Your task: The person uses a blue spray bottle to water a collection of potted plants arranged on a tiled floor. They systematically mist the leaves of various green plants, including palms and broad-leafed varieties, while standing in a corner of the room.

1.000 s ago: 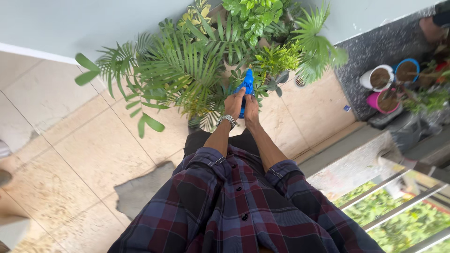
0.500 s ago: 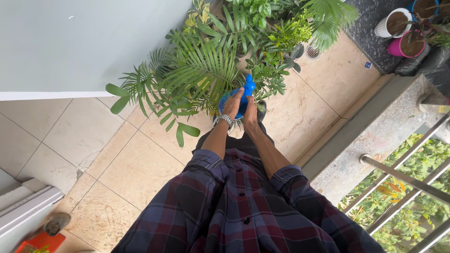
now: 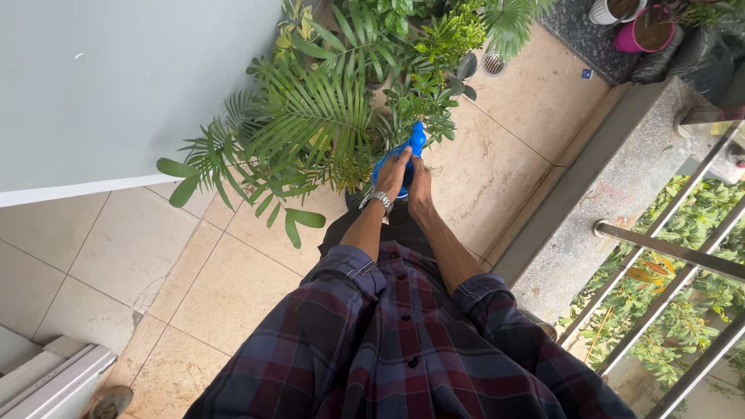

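- Head view, looking straight down: a blue watering can [image 3: 407,155] is held out in front of the person's waist, above the beige tiled floor [image 3: 233,287], with its spout reaching in among the leaves of a cluster of potted plants [image 3: 334,109] that stands against a pale wall [image 3: 116,85].
- The can appears to be kept low and close to the foliage so its spout sits over the nearest pot [image 3: 353,198], though the pot itself is mostly hidden by fronds.
- Left hand [image 3: 392,172], with a metal wristwatch [image 3: 376,199] on the wrist, lies over the can's near side, fingers together and wrapped on the blue plastic.
- Right hand [image 3: 420,185] presses against the can just beside the left, fingers closed on it; the exact grip underneath cannot be made out.
- Both forearms are extended forward and converge at the can, elbows tucked near the body, with the rolled cuffs of a plaid shirt [image 3: 403,341] pushed above the wrists.
- To the right, well apart from the hands, a grey stone ledge [image 3: 605,202] carries a metal railing [image 3: 667,256], with greenery showing beyond it.
- At the top right corner, a pink pot [image 3: 648,27] and a white pot [image 3: 605,12] stand on dark speckled flooring.
- A round floor drain [image 3: 493,64] sits in the tiles just past the plants.
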